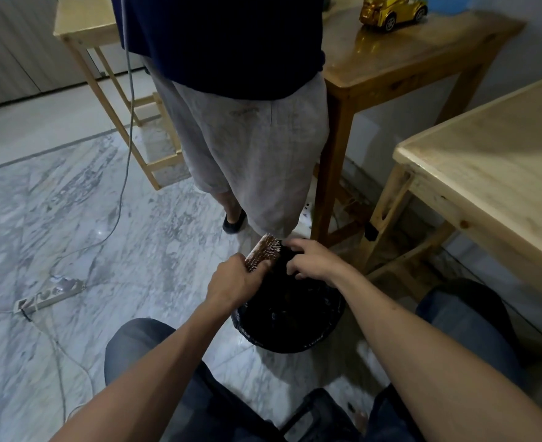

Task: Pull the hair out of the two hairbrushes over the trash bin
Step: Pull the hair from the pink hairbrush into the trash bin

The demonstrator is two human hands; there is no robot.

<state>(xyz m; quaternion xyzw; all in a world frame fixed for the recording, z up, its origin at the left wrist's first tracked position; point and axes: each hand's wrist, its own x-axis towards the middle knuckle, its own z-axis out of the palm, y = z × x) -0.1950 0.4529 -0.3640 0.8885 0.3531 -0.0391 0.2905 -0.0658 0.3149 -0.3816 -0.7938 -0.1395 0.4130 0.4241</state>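
Note:
A brown wooden hairbrush with pale bristles is gripped in my left hand, its head tilted up and away from me. My right hand is just to the right of the bristles, fingers curled around a dark clump of hair that still touches the brush. Both hands hover over the far rim of a round trash bin lined with a black bag, on the floor between my knees. I see only one hairbrush.
A person in grey shorts stands right behind the bin. Wooden tables stand at the right and behind, one bearing a gold toy car. A power strip and cables lie on the marble floor at left.

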